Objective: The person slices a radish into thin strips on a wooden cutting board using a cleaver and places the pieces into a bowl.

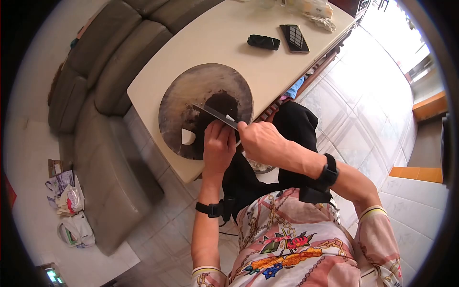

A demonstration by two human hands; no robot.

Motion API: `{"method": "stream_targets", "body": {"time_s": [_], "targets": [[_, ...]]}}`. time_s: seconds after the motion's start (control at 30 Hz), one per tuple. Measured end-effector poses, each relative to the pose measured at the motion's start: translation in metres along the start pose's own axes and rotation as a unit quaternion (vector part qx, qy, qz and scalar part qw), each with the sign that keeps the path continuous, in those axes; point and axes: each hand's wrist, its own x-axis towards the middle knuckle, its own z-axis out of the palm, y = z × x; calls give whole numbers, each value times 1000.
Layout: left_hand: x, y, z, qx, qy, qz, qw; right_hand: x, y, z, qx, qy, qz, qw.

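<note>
A round, dark-stained cutting board (205, 79) rests on the pale table. My right hand (260, 139) is closed round the handle end of a knife (215, 114), whose blade points up and left over the board. A small white piece (230, 117) sits on the blade. Right below the blade, my left hand (219, 143) has its fingers bent together on the board; what they hold, if anything, is hidden. To the left of that hand lies a larger white piece (188, 137).
On the table (158, 83) lie a black case (264, 42), a phone (294, 38) and, at the far end, a packet (315, 8). A grey sofa (110, 177) stands at the left. Bags (67, 196) lie beyond it. A bowl-like container (260, 167) is partly visible below my right hand.
</note>
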Motion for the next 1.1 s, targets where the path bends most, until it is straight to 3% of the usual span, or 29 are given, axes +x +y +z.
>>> {"method": "stream_targets", "body": {"time_s": [0.23, 0.47, 0.7, 0.77, 1.1], "targets": [[0, -1, 1, 13, 7, 19, 1000, -11, -2, -15, -30, -66, 3, 997], [-1, 0, 1, 19, 17, 17, 1000, 8, 3, -7, -6, -29, -26, 999], [0, 0, 2, 0, 28, 18, 999, 6, 17, -4, 39, -20, 50, 998], [0, 3, 2, -2, 45, 2, 999, 1, 22, -5, 52, 8, 17, 998], [1, 2, 1, 4, 49, 20, 999, -9, 23, -16, 47, -24, -19, 998]]}}
